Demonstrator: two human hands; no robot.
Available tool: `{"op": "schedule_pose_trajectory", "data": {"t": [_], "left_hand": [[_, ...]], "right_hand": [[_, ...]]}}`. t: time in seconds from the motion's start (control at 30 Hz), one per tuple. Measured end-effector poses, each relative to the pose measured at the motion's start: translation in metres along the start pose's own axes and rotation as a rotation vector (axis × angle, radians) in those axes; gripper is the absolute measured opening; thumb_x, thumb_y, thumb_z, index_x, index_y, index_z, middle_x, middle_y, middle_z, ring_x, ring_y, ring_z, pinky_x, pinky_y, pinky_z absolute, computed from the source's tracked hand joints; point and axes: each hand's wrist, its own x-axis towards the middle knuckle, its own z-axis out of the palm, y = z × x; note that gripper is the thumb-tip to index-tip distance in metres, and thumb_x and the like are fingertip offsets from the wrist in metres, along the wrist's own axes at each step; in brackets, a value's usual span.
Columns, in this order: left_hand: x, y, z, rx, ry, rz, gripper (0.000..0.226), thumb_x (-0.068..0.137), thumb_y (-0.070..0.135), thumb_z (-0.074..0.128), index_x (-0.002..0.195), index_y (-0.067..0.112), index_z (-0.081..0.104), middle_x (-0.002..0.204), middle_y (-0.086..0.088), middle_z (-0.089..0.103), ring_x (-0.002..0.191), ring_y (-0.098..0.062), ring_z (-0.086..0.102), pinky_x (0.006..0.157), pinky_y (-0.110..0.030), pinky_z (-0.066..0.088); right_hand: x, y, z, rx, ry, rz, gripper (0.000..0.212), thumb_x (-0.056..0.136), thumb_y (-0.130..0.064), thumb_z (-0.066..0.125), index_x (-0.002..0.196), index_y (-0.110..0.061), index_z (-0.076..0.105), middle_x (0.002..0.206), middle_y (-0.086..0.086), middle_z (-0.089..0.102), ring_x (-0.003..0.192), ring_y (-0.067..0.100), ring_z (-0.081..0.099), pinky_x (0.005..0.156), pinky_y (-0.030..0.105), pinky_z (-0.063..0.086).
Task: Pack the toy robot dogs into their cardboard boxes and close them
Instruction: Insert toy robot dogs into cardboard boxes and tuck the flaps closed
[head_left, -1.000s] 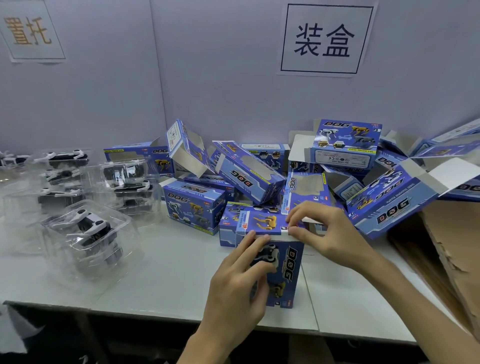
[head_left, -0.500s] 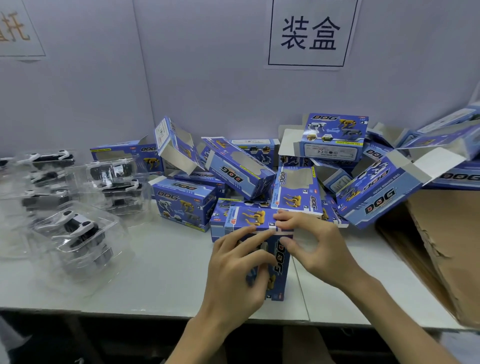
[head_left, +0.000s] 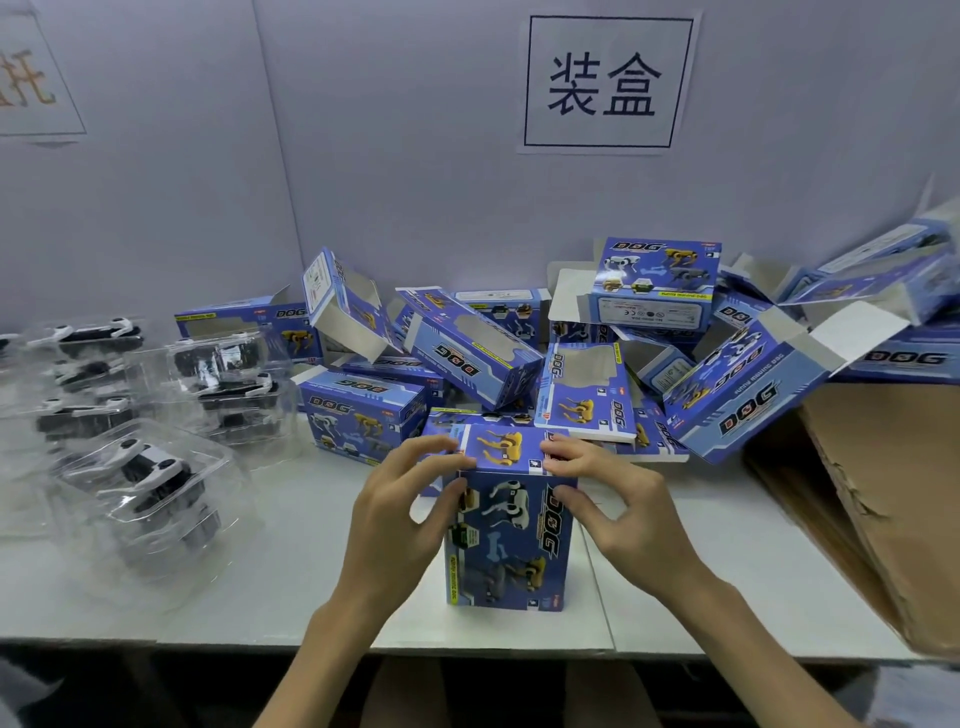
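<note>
Blue dog box (head_left: 511, 540) stood upright at table (head_left: 291, 587) front edge, top flap pinched down by left hand (head_left: 400, 519) and right hand (head_left: 623, 514), open boxes (head_left: 467, 348) heaped behind, toy dogs in clear trays (head_left: 150, 473) at left.

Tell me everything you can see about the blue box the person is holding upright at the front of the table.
The blue box looks like printed cardboard and stands on end on the white table near its front edge. Its facing side shows white, yellow and grey robot dogs and the word DOG running sideways. The top flap, printed with a yellow dog, lies folded down flat. The left hand and right hand pinch the top corners, fingertips on the flap and thumbs on the front. More boxes are piled behind.
</note>
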Motion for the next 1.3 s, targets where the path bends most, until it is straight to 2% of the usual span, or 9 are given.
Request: {"op": "schedule_pose_trajectory", "data": {"t": [0.3,0.57,0.7,0.9,0.97,1.03,1.13,1.23,1.3], "left_hand": [[0.007,0.002,-0.004,-0.114,0.052,-0.027,0.020,0.083,0.013,0.070,0.101,0.022,0.072,0.104,0.012,0.070,0.102,0.004,0.062,0.080,-0.005,0.044],[0.009,-0.007,0.000,-0.139,0.053,-0.019,0.014,0.083,0.012,0.068,0.094,0.009,0.077,0.098,0.000,0.071,0.097,-0.014,0.067,0.079,-0.019,0.054],[0.010,-0.009,0.002,-0.141,0.046,-0.013,0.013,0.083,0.012,0.068,0.093,0.009,0.075,0.098,0.000,0.069,0.099,-0.008,0.064,0.075,-0.008,0.046],[0.001,-0.008,0.009,-0.382,0.072,-0.208,0.013,0.086,0.020,0.069,0.094,0.026,0.076,0.109,0.009,0.068,0.096,-0.011,0.067,0.070,-0.018,0.049],[0.001,-0.011,0.007,-0.438,0.018,-0.265,0.028,0.083,0.025,0.075,0.109,0.036,0.072,0.122,0.013,0.063,0.075,-0.009,0.063,0.067,-0.019,0.049],[0.003,-0.014,0.006,-0.455,-0.124,-0.387,0.067,0.077,0.031,0.082,0.136,0.042,0.051,0.135,0.018,0.053,0.064,-0.013,0.058,0.068,-0.027,0.055],[0.009,-0.012,0.002,-0.484,-0.361,-0.551,0.088,0.071,0.040,0.082,0.144,0.045,0.033,0.142,0.008,0.051,0.095,-0.023,0.068,0.088,-0.044,0.057],[0.001,0.006,-0.001,-0.530,-0.328,-0.472,0.079,0.063,0.040,0.087,0.131,0.044,0.047,0.129,0.007,0.060,0.092,-0.020,0.071,0.074,-0.032,0.059],[-0.012,0.022,-0.001,-0.479,-0.254,-0.324,0.084,0.059,0.041,0.090,0.131,0.038,0.048,0.115,0.009,0.063,0.076,-0.009,0.067,0.067,-0.016,0.052]], "right_hand": [[0.000,0.001,0.007,0.002,0.039,0.000,0.025,0.087,0.001,0.070,0.106,-0.014,0.073,0.122,-0.011,0.068,0.122,0.006,0.059,0.101,0.018,0.046],[0.010,-0.009,0.020,-0.159,0.086,-0.051,0.024,0.088,-0.024,0.071,0.111,-0.029,0.073,0.120,-0.023,0.067,0.122,0.000,0.056,0.107,0.029,0.039],[0.008,-0.005,0.032,-0.078,0.150,-0.061,0.021,0.087,-0.020,0.072,0.107,-0.022,0.076,0.116,-0.015,0.071,0.120,0.006,0.059,0.100,0.044,0.050],[0.006,-0.011,0.035,-0.005,0.186,0.009,0.018,0.086,-0.014,0.073,0.104,-0.017,0.077,0.112,-0.013,0.072,0.118,0.006,0.059,0.100,0.029,0.048],[0.005,-0.014,0.035,0.022,0.178,0.025,0.018,0.086,-0.009,0.073,0.102,-0.016,0.077,0.112,-0.013,0.072,0.119,0.006,0.059,0.100,0.024,0.047],[0.004,-0.017,0.036,0.066,0.170,0.057,0.017,0.086,-0.007,0.072,0.100,-0.015,0.077,0.112,-0.012,0.072,0.121,0.007,0.058,0.100,0.022,0.046],[0.000,-0.022,0.034,0.170,0.141,0.138,0.019,0.089,-0.001,0.069,0.099,-0.015,0.076,0.114,-0.012,0.072,0.129,0.007,0.053,0.105,0.024,0.043],[-0.010,-0.030,0.028,0.352,0.210,0.237,0.017,0.092,-0.012,0.062,0.096,-0.020,0.075,0.121,-0.010,0.071,0.130,0.008,0.053,0.104,0.026,0.045],[-0.020,-0.038,0.019,0.472,0.340,0.328,0.015,0.092,-0.028,0.057,0.102,-0.028,0.068,0.126,-0.011,0.067,0.120,0.007,0.062,0.090,0.022,0.053]]}}
